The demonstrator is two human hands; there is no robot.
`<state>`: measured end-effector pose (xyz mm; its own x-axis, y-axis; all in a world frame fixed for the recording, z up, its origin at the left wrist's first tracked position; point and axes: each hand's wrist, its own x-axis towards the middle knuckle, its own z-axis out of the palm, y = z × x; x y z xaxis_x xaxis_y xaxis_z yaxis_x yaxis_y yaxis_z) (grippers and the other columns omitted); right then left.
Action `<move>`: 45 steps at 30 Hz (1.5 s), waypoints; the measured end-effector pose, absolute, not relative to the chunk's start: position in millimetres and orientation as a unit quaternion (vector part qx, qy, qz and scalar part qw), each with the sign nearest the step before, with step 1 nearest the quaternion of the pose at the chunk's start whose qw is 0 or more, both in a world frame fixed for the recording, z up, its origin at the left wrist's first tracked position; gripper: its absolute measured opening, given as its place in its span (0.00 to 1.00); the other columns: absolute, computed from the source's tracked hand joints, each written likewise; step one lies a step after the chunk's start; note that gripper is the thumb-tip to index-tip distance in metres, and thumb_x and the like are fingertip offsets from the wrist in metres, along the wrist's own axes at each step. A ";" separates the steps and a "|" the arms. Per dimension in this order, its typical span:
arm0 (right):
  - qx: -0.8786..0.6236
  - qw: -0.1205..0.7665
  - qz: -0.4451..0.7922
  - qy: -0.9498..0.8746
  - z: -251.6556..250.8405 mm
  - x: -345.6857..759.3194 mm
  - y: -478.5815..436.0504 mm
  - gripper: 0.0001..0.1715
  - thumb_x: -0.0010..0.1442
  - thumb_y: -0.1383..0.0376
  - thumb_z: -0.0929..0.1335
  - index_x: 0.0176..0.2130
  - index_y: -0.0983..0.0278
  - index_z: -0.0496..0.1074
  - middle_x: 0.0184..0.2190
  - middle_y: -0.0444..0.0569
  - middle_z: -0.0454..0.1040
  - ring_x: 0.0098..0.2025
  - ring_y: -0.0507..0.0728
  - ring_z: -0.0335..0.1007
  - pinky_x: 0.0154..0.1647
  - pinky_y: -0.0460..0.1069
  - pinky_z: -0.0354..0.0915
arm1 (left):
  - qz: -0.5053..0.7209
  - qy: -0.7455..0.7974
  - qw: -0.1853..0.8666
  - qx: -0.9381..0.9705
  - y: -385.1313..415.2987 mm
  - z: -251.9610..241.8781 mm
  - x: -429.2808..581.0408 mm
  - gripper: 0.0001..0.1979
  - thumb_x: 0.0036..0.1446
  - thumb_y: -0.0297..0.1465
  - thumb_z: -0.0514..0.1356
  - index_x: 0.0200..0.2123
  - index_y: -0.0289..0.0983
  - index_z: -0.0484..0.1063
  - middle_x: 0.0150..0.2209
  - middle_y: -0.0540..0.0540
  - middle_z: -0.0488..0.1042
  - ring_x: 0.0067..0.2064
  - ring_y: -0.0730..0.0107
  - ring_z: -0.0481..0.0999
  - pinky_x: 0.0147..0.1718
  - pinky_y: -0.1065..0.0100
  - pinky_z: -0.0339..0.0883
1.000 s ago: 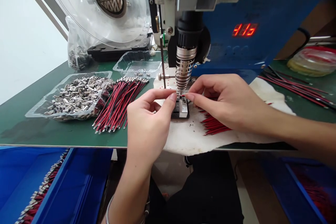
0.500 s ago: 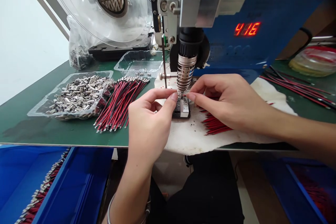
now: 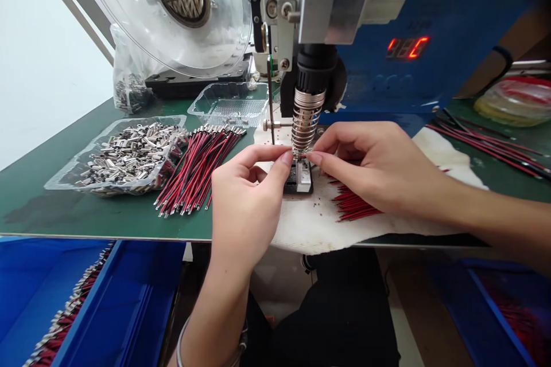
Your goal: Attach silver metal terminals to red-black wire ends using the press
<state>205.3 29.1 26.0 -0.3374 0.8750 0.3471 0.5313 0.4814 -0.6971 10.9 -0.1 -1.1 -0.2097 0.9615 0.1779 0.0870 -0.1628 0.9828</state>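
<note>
My left hand [image 3: 247,200] and my right hand [image 3: 370,163] meet in pinches under the coiled metal tip [image 3: 306,120] of a blue press machine [image 3: 430,23]. Between the fingertips a short red wire shows, lying over a small black and white fixture [image 3: 299,179]. What the left fingers grip is too small to name. A bundle of red and black wires [image 3: 196,169] lies left of my left hand. More red wires [image 3: 350,206] lie under my right hand on a white cloth [image 3: 310,223].
A clear tray of small metal sleeves [image 3: 124,155] sits at the left on the green bench [image 3: 86,212]. An empty clear tray [image 3: 228,104] and a transparent reel [image 3: 172,6] stand behind. Blue bins [image 3: 107,298] with finished wires hang below the bench edge. Long wires [image 3: 486,146] lie at the right.
The machine head has risen a little. The red counter went from a blurred number to 416, then to a partly lit reading. Both hands have stayed pinched at the fixture.
</note>
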 end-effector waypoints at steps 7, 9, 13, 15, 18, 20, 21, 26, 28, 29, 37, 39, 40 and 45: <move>-0.449 0.362 0.233 -0.783 27.1 203.8 29.0 0.13 0.71 0.60 0.75 0.33 0.61 0.80 0.24 0.41 0.75 0.26 0.52 0.69 0.29 0.50 0.60 | 0.575 0.515 0.393 0.500 0.0 -2.6 10.8 0.05 0.62 0.37 0.76 0.37 0.42 0.90 0.24 0.51 0.75 0.24 0.76 0.61 0.23 0.70 0.51; -0.447 0.364 0.234 -0.783 27.2 203.9 28.7 0.15 0.71 0.58 0.75 0.33 0.60 0.79 0.23 0.41 0.75 0.26 0.53 0.69 0.30 0.51 0.61 | 0.576 0.514 0.393 0.499 -0.2 -2.6 10.9 0.05 0.63 0.36 0.76 0.37 0.42 0.90 0.24 0.51 0.75 0.24 0.76 0.61 0.23 0.70 0.51; -0.448 0.362 0.235 -0.783 26.7 204.9 28.6 0.15 0.72 0.55 0.75 0.34 0.60 0.80 0.23 0.41 0.75 0.25 0.53 0.67 0.29 0.51 0.61 | 0.574 0.517 0.390 0.501 -0.6 -1.7 11.0 0.04 0.62 0.35 0.76 0.36 0.42 0.89 0.22 0.52 0.72 0.23 0.76 0.60 0.22 0.69 0.50; -0.448 0.361 0.233 -0.784 26.5 205.3 28.7 0.14 0.71 0.56 0.75 0.34 0.60 0.80 0.22 0.41 0.74 0.25 0.52 0.66 0.29 0.51 0.61 | 0.574 0.517 0.389 0.503 -0.7 -1.4 10.8 0.04 0.62 0.36 0.76 0.36 0.42 0.89 0.23 0.52 0.72 0.23 0.76 0.60 0.23 0.69 0.50; -0.444 0.363 0.230 -0.786 26.5 205.5 28.8 0.13 0.71 0.58 0.74 0.34 0.60 0.80 0.21 0.40 0.73 0.23 0.52 0.64 0.29 0.51 0.60 | 0.572 0.519 0.389 0.503 -0.8 -0.9 10.7 0.05 0.62 0.36 0.76 0.36 0.42 0.89 0.22 0.52 0.72 0.24 0.76 0.60 0.23 0.70 0.50; -0.442 0.363 0.228 -0.788 26.9 205.5 28.8 0.13 0.71 0.58 0.74 0.34 0.60 0.80 0.21 0.40 0.73 0.23 0.52 0.64 0.29 0.51 0.60 | 0.572 0.521 0.388 0.501 -0.7 -0.2 11.1 0.05 0.61 0.36 0.76 0.36 0.42 0.90 0.22 0.52 0.72 0.24 0.77 0.60 0.23 0.70 0.50; -0.441 0.362 0.226 -0.790 27.1 205.6 28.9 0.13 0.71 0.58 0.74 0.34 0.60 0.80 0.22 0.40 0.73 0.23 0.52 0.64 0.30 0.51 0.61 | 0.572 0.522 0.387 0.500 -0.6 0.2 11.3 0.04 0.61 0.36 0.76 0.36 0.42 0.90 0.22 0.52 0.72 0.24 0.77 0.60 0.23 0.70 0.50; -0.426 0.353 0.199 -0.809 27.9 207.2 30.2 0.11 0.72 0.60 0.73 0.36 0.59 0.81 0.22 0.40 0.73 0.25 0.53 0.66 0.32 0.52 0.61 | 0.570 0.522 0.389 0.502 -0.2 1.7 10.2 0.04 0.61 0.35 0.76 0.36 0.42 0.89 0.22 0.52 0.71 0.23 0.76 0.59 0.22 0.68 0.49; -0.416 0.349 0.187 -0.819 27.6 208.4 31.0 0.11 0.72 0.59 0.73 0.37 0.58 0.82 0.22 0.41 0.73 0.26 0.54 0.68 0.32 0.53 0.62 | 0.571 0.520 0.390 0.501 0.2 1.2 8.6 0.04 0.61 0.36 0.77 0.37 0.43 0.89 0.21 0.53 0.69 0.22 0.76 0.59 0.22 0.68 0.48; -0.412 0.347 0.179 -0.823 27.2 209.1 31.5 0.11 0.73 0.59 0.73 0.37 0.58 0.82 0.22 0.41 0.73 0.26 0.54 0.68 0.32 0.53 0.62 | 0.572 0.520 0.390 0.500 0.4 0.7 7.7 0.04 0.61 0.37 0.77 0.37 0.44 0.90 0.21 0.53 0.68 0.22 0.76 0.59 0.22 0.69 0.48; -0.392 0.340 0.112 -0.848 22.8 214.9 34.9 0.09 0.72 0.60 0.72 0.39 0.57 0.83 0.26 0.43 0.79 0.24 0.55 0.65 0.33 0.55 0.63 | 0.575 0.524 0.389 0.494 0.4 0.3 7.1 0.04 0.59 0.36 0.78 0.38 0.44 0.91 0.22 0.52 0.70 0.23 0.77 0.59 0.23 0.70 0.48; -0.391 0.334 0.106 -0.851 22.6 216.1 36.1 0.08 0.72 0.58 0.72 0.40 0.56 0.83 0.26 0.43 0.78 0.24 0.55 0.65 0.33 0.55 0.63 | 0.577 0.523 0.390 0.491 0.3 1.6 8.5 0.03 0.59 0.35 0.78 0.37 0.44 0.90 0.21 0.52 0.69 0.23 0.77 0.59 0.23 0.70 0.48; -0.389 0.333 0.102 -0.852 22.8 216.6 36.6 0.09 0.72 0.58 0.72 0.39 0.55 0.83 0.27 0.44 0.79 0.24 0.56 0.65 0.33 0.55 0.63 | 0.577 0.522 0.392 0.491 0.3 2.1 9.0 0.03 0.59 0.35 0.78 0.36 0.44 0.90 0.21 0.52 0.69 0.23 0.77 0.59 0.23 0.69 0.47; -0.360 0.336 0.087 -0.866 24.7 217.9 38.7 0.10 0.73 0.59 0.73 0.38 0.56 0.84 0.34 0.46 0.85 0.28 0.57 0.71 0.36 0.56 0.65 | 0.570 0.524 0.387 0.501 1.1 2.3 8.7 0.03 0.60 0.35 0.77 0.37 0.44 0.90 0.21 0.52 0.70 0.23 0.77 0.59 0.22 0.69 0.47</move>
